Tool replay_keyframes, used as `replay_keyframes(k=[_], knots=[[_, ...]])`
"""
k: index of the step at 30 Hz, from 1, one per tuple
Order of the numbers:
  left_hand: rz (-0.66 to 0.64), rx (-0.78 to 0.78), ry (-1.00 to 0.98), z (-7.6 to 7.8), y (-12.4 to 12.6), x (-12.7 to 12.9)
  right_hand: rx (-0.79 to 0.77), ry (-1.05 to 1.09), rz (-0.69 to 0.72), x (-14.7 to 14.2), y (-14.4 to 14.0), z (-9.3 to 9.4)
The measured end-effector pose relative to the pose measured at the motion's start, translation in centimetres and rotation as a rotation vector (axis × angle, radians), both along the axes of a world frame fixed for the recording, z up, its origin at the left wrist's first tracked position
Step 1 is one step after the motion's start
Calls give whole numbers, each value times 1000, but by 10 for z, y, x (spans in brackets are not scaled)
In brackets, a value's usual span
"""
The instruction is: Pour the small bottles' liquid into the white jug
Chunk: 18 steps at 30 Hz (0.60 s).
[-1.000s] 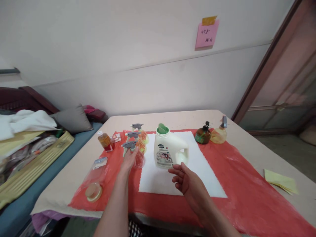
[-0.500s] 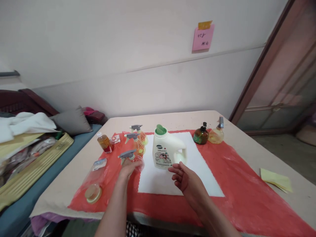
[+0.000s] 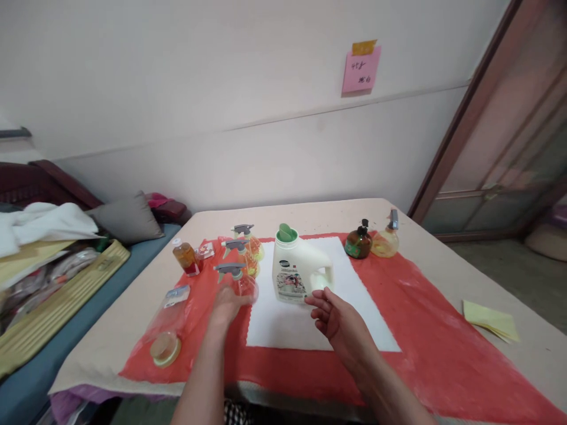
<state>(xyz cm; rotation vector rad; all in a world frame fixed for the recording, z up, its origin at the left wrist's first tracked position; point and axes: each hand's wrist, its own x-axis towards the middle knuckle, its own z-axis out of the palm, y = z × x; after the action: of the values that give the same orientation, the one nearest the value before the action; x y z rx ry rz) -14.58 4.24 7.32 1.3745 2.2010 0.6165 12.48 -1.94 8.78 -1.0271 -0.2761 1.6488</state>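
Hidden: left hand (image 3: 225,307) covers the clear spray bottle (image 3: 241,282) base; grasp cannot be told.
Jug: white detergent jug (image 3: 296,273) stands just beyond right hand (image 3: 337,317), fingers loosely spread, fingertips near its handle.

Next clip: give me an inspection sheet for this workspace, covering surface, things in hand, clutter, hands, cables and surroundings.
Surface: table under a red cloth with a white mat on it.
Things in hand: clear spray bottle, upright, at the left hand; white jug with green cap, upright on the mat.
Clutter: two more spray bottles, small amber bottle, plastic bag, dark pump bottle, yellow spray bottle, yellow paper.
Hands: left hand at the clear spray bottle's base, grip unclear; right hand open, fingertips by the jug's handle.
Cables: nothing seen.
Surroundings: pink note on the wall, cushion, piled bench on the left.
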Motion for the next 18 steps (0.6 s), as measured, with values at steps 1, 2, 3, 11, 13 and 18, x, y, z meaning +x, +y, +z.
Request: replay_keyframes(k=[1, 2, 3, 11, 13, 18], knots=[[-34, -25, 8, 5, -4, 1, 12, 2, -21, 2, 2, 0], [-67, -44, 4, 9, -7, 2, 24, 1, -50, 6, 4, 0], [-103, -64, -5, 12, -8, 5, 42, -4, -86, 11, 6, 1], [-203, 190, -404, 29, -3, 54, 190, -209, -471, 75, 26, -4], [-200, 222, -423, 28, -1, 61, 196, -301, -537, 88, 34, -14], [-125, 266, -482, 22, 1, 67, 163, -690, -606, 109, 83, -46]])
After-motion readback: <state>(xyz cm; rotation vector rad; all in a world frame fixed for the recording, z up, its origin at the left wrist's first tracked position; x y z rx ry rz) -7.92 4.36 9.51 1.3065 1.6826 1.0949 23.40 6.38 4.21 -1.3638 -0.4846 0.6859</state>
